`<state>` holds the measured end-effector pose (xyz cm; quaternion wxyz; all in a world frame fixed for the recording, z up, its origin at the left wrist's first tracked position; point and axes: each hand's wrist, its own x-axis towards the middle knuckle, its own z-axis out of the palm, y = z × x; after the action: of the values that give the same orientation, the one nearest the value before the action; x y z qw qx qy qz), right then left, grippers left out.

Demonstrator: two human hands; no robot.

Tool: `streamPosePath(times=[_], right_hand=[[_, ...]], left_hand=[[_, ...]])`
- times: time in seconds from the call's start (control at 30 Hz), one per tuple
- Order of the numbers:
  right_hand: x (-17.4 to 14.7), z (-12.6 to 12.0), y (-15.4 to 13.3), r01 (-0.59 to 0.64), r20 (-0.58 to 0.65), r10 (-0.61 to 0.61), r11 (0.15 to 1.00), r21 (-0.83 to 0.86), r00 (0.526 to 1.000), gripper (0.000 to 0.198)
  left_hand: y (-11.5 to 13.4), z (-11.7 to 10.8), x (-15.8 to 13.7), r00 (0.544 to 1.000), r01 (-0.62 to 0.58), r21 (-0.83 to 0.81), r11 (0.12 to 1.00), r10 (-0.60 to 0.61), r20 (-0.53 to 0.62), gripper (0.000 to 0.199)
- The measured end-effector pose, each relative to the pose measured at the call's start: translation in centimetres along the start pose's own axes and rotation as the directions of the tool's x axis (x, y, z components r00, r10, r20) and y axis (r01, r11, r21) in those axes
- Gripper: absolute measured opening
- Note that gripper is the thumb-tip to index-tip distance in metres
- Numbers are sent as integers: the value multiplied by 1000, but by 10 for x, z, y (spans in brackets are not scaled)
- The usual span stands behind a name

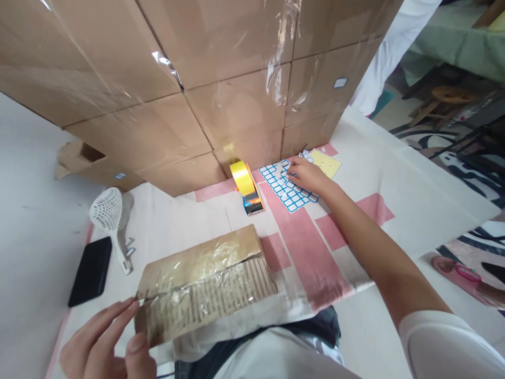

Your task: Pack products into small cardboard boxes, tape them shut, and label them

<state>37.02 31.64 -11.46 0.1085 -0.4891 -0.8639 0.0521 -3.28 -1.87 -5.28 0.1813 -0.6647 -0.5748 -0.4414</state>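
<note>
A taped cardboard box [209, 279] with corrugated ridges on one half lies on the cloth in front of me. My left hand [106, 339] grips its left end, fingertips at the upper corner and thumb at the near side. Farther off, my right hand [307, 175] is on a sheet of blue-outlined white stickers [294, 202], its fingers curled and pinched at the sheet. Whether a single sticker is between those fingertips I cannot make out. A yellow paper piece [325, 163] lies just beyond that hand. Left of the sheet stands a tape dispenser [248, 187] with a yellow roll.
Stacked, taped cartons [236, 105] form a wall at the back; one bears a small label [340, 82]. On the left are a white slotted strainer [108, 210], a black flat device [90, 271] and an opened carton [98, 166]. Another person's white-clothed body [389, 52] is behind the stack.
</note>
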Motion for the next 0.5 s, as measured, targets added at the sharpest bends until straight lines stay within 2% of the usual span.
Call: streamPosePath(times=[0.1, 0.2, 0.3, 0.4, 0.5], right_hand=[[-10, -8, -7, 74, 19, -76, 995, 64, 997, 27], [-21, -12, -20, 156, 119, -174, 977, 147, 978, 26], [-30, -9, -34, 157, 170, -186, 973, 170, 968, 20], [-36, -7, -43, 145, 96, -173, 959, 245, 980, 20], [-45, -13, -56, 119, 9, -135, 901, 418, 991, 21]], left_hand=[[0, -1, 0, 1000, -9, 22, 1000, 8, 13, 36], [-3, -2, 0, 1000, -4, 48, 999, 4, 3, 33], [-5, -2, 1, 999, 37, 46, 998, -37, 7, 30], [-3, 3, 3, 995, 95, -10, 995, -95, 2, 26], [6, 10, 5, 985, 168, -44, 985, -169, -27, 21]])
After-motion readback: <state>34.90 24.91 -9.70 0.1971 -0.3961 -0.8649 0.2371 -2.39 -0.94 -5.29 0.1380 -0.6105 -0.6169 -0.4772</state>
